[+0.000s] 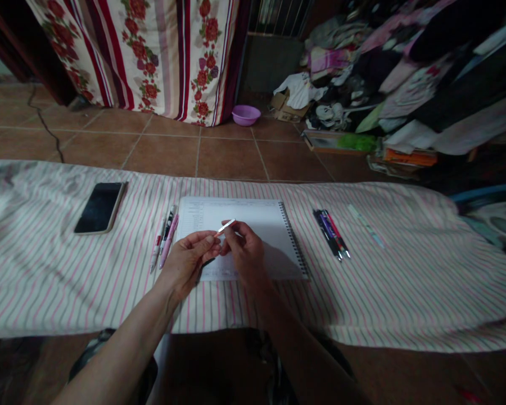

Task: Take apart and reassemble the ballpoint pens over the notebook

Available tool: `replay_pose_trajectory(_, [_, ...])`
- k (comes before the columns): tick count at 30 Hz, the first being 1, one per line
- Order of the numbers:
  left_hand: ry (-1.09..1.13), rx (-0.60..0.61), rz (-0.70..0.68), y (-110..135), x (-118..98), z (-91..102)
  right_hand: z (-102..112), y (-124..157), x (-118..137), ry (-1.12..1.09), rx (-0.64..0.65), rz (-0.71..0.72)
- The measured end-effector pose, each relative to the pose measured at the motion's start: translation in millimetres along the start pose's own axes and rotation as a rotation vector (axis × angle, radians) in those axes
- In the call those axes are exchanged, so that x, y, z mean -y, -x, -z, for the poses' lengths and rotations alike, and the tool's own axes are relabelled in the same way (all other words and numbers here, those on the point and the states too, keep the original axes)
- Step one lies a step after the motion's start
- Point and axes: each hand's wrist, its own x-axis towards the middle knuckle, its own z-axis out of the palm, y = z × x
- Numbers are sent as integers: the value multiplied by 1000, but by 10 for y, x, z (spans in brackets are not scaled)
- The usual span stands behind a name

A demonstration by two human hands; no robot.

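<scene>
Above the open spiral notebook, my left hand pinches a slim pen-like piece with a bright whitish upper end. My right hand has its fingers closed about the same piece, close to the left fingertips. Its lower part is hidden by the fingers. Left of the notebook lie several pens, among them a pink pen and a white-and-red pen. To the right are a red pen, a purple pen and a black pen. Farther right lies a pale blue-green pen.
A striped cloth covers the low surface in front of me. On its left lies a smartphone. Beyond, on the tiled floor, are a purple basin, a floral curtain and piled clothes.
</scene>
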Motion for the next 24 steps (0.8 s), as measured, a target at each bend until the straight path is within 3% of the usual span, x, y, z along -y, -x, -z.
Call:
replay_pose_trajectory(7, [-34,-28,-49,-10,17,8,2,-26,-39,-143,87,-36])
replay_pose_trajectory(17, [-85,-58,-79,-9,28,5,-5,-33,-37,-125,10,-46])
replay_pose_trajectory(24, [-108,-30,-110,-24,28,38,-19,-31,-43,-143,60,-38])
